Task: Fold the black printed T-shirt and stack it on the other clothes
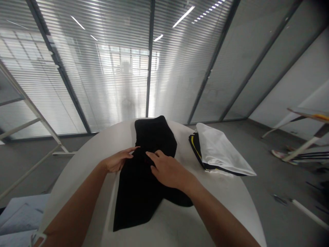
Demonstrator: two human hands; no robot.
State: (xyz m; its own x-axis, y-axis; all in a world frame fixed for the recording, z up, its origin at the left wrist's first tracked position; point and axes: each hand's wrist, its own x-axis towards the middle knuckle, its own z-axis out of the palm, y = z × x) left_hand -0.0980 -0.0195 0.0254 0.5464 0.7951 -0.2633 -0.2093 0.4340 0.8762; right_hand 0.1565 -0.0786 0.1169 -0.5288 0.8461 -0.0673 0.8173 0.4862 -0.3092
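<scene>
A black garment (140, 192) lies partly folded on a white round table (102, 144), with one lobe sticking out to the right under my right forearm. My left hand (117, 160) is at the garment's left edge, holding the fabric between thumb and fingers; part of that grip is hidden in the dark cloth. Across the middle of the black fabric rests my right hand (167, 168), its index finger stretched toward the left and the others loosely apart. The fingertips of both hands are close together. Fine folds in the black cloth are too dark to make out.
On the table's right side lies a stack of folded clothes, a white garment (221, 147) over black ones with a yellow stripe (195, 148). A metal frame (38, 113) stands at the left, above papers (23, 214). Blind-covered glass panels (174, 79) rise behind; another table (308, 137) stands right.
</scene>
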